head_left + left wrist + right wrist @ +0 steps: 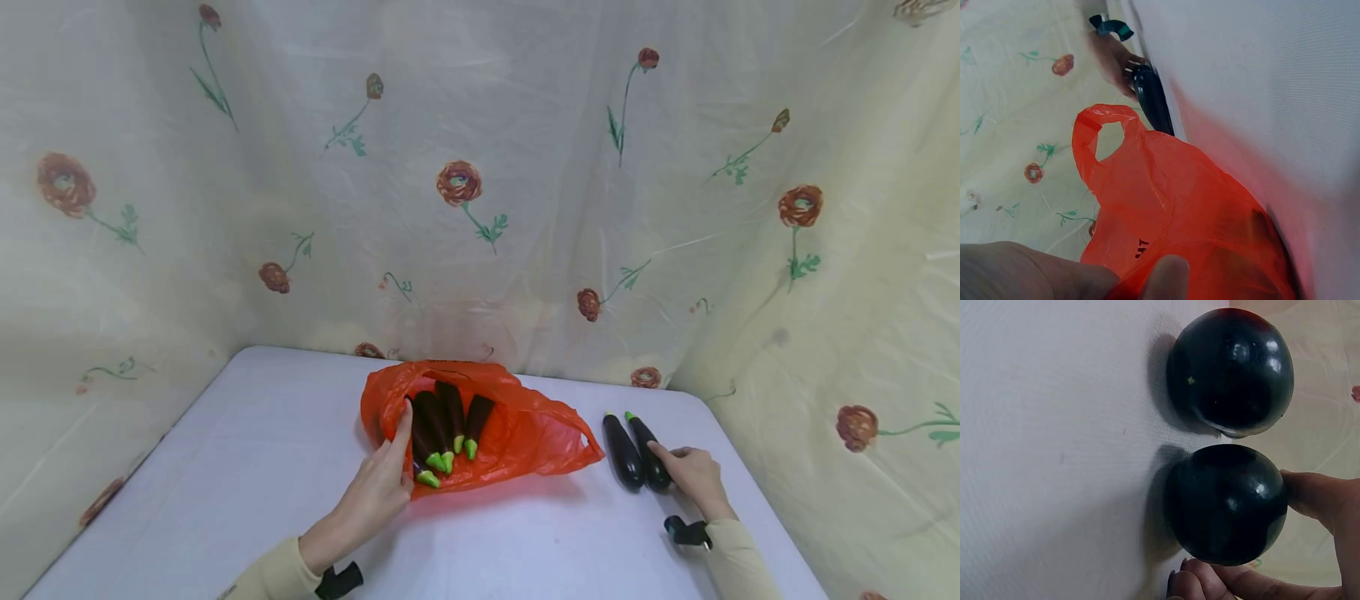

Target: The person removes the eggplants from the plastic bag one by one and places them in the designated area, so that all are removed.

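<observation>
A red plastic bag [517, 454] lies on its side on the table, its mouth facing the person. Inside it are several dark eggplants [452, 408] with green stem ends. My left hand [375, 492] pinches the near left rim of the bag between thumb and fingers. To the right of the bag, two more eggplants lie side by side. My right hand [696, 477] grips the rightmost eggplant [651, 458], thumb on one side and fingers on the other, as the right wrist view shows. The other eggplant [1229, 372] lies beside it, untouched by the hand.
The table [225, 467] has a white cover with rounded far corners. A flowered plastic sheet [525, 233] hangs behind and along both sides. The bag's loop handle [1085, 144] sticks out toward the two eggplants on the right.
</observation>
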Available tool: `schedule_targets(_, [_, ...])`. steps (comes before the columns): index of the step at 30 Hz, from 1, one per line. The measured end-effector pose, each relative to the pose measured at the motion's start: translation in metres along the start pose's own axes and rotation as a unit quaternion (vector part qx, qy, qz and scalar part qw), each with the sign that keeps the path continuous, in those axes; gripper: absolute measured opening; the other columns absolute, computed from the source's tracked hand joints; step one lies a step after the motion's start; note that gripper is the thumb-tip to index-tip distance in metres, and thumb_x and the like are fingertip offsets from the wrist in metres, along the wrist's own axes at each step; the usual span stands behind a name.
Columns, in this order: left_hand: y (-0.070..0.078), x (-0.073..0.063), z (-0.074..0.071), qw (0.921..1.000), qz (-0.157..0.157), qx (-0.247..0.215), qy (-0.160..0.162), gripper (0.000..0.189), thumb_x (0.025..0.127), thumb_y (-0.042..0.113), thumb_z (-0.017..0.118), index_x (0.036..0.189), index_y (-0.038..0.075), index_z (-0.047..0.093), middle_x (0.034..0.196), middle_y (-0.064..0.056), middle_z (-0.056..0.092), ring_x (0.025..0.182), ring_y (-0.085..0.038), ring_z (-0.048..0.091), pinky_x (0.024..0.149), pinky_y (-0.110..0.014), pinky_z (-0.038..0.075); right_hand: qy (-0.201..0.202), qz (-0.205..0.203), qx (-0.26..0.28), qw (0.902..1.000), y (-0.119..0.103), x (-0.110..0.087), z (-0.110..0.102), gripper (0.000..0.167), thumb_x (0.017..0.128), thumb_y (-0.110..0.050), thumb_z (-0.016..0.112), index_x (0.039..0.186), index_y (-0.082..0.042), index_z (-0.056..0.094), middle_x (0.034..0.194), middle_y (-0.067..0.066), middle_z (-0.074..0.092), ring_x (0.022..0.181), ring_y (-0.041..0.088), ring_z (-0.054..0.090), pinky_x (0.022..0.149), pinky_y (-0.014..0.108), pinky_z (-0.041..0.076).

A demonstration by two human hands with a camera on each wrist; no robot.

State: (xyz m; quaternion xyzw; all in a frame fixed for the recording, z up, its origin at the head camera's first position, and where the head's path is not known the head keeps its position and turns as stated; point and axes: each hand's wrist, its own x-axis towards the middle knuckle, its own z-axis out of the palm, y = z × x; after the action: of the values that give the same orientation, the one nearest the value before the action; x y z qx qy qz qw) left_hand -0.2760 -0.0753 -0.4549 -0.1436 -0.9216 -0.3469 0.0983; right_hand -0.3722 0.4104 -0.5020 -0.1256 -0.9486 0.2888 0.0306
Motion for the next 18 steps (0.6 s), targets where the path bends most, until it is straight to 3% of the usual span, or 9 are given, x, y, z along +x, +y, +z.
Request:
schedule_targets(5, [0.0009,-0.0005,-0.0005,1.0,-0.005,-0.002,-0.003,0.102,0.076,-0.013,0.062,0.156,0.013,0.005,0.096,-0.012,0.059,0.064,-0.014,0.04,0.057,-0.023,0.039,0.003,-0.014,-0.005,0.9999,-0.0013,0.0007,0.0012,0.082,0.087,-0.063,0.054,0.115,0.014,0.062,0.093,0.024,0.068,0.074,0.025,0.061,0.061,0.03,0.043])
schedule_targets(9, [0.0008,-0.0011,0.0,1.0,-0.007,-0.003,-0.006,0.102,0.076,-0.013,0.062,0.156,0.013,0.005,0.104,-0.017,0.06,0.064,-0.015,0.041,0.058,-0.023,0.041,0.013,-0.023,-0.004,0.9996,0.0007,0.0017,0.002,0.076,0.088,-0.06,0.055,0.113,0.011,0.065,0.092,0.022,0.07,0.078,0.026,0.061,0.063,0.029,0.041])
schedule_targets(18, [0.0016,-0.0006,0.0001,0.9998,-0.014,-0.007,-0.009,0.103,0.076,-0.013,0.063,0.157,0.014,0.004,0.098,-0.013,0.058,0.064,-0.015,0.041,0.057,-0.023,0.04,0.034,-0.011,-0.002,0.9994,0.0056,0.0007,-0.0014,0.074,0.087,-0.058,0.057,0.109,0.012,0.066,0.096,0.025,0.069,0.083,0.031,0.062,0.063,0.03,0.041])
